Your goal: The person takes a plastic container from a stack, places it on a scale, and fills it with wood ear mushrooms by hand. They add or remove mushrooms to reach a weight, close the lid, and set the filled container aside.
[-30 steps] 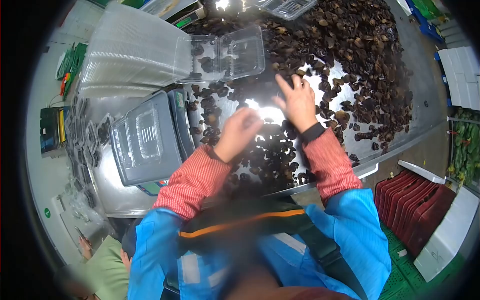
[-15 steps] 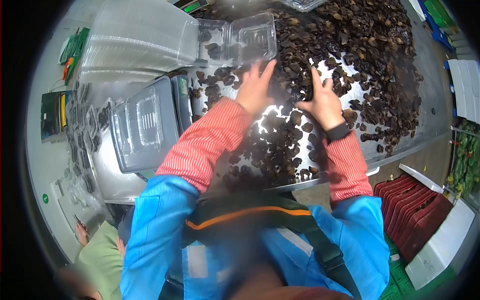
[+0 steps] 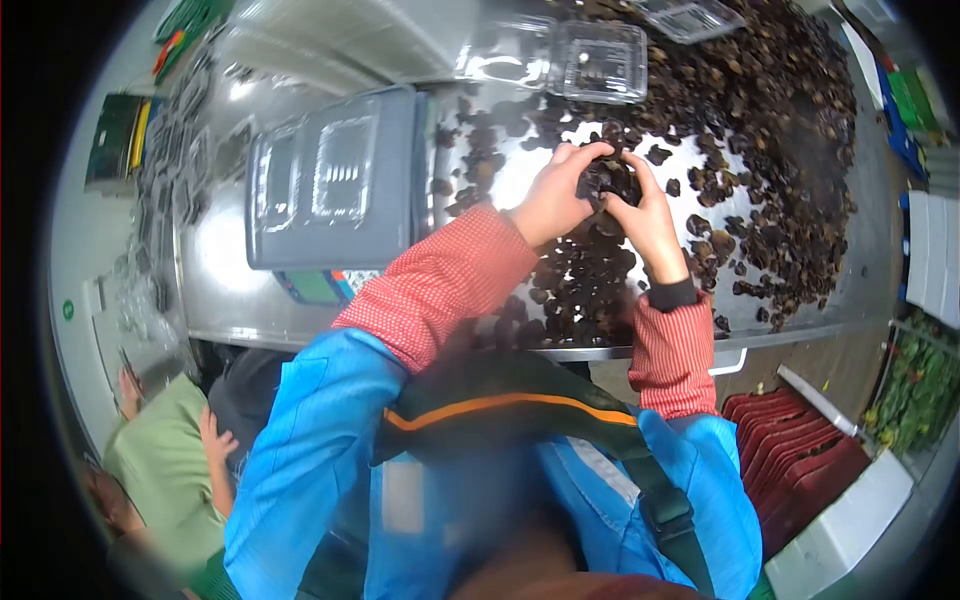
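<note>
Both hands close from either side round a clump of dark wood ear mushrooms [image 3: 608, 182] above the metal table. My left hand [image 3: 556, 196] has its fingers curled over the left of the clump. Opposite it, my right hand [image 3: 648, 218] holds the right side with thumb and fingers. More loose wood ears [image 3: 580, 290] lie below the hands near the table's front edge. Just beyond the hands lies an opened clear plastic clamshell box [image 3: 602, 64]. The large heap of wood ears [image 3: 790, 130] spreads over the right of the table.
A grey tray [image 3: 388, 180] with a clear clamshell box on it sits on a scale [image 3: 310, 288] at left. Nested clear boxes [image 3: 350, 35] stand behind it. Another clear box [image 3: 692, 18] lies at the back. A person in green [image 3: 165, 450] is at lower left; dark red crates [image 3: 795, 450] stand at lower right.
My hands, spread apart over the mushrooms before, have come together and closed on a clump. The camera view has shifted, so the table's things appear displaced.
</note>
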The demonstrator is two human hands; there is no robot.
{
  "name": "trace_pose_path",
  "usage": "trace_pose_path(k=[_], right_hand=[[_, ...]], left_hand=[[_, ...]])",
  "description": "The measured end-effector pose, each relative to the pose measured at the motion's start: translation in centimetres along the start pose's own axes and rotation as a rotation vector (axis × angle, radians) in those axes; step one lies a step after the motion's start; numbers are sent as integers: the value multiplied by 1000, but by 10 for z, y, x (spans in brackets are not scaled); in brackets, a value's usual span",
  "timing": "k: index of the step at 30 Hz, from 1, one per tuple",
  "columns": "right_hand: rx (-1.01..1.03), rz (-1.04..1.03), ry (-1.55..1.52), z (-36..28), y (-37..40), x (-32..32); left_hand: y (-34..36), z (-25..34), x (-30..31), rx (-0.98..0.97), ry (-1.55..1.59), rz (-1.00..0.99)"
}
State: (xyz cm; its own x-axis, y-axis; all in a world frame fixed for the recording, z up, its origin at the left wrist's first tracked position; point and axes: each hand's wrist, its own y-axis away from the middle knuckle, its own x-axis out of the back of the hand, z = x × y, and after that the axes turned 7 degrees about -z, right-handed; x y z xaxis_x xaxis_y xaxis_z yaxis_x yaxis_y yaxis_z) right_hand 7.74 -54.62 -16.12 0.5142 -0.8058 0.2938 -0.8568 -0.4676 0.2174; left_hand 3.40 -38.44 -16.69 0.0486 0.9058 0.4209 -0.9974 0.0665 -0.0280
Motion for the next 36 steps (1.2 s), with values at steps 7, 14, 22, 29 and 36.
trace_pose_path(k=[7, 14, 22, 29, 36], right_hand=[[377, -111, 43, -114, -4, -69], [605, -257, 140, -182, -48, -183], [541, -334, 363, -183, -60, -232], [184, -308, -223, -180, -61, -220], [61, -298, -438, -151, -47, -164]], left_hand=[[59, 51, 118, -83, -111, 237], [122, 27, 235, -17, -289, 428], [159, -20, 267, 99, -392, 344], [173, -7, 274, 83, -533, 461], [211, -15, 291, 322, 29, 667]])
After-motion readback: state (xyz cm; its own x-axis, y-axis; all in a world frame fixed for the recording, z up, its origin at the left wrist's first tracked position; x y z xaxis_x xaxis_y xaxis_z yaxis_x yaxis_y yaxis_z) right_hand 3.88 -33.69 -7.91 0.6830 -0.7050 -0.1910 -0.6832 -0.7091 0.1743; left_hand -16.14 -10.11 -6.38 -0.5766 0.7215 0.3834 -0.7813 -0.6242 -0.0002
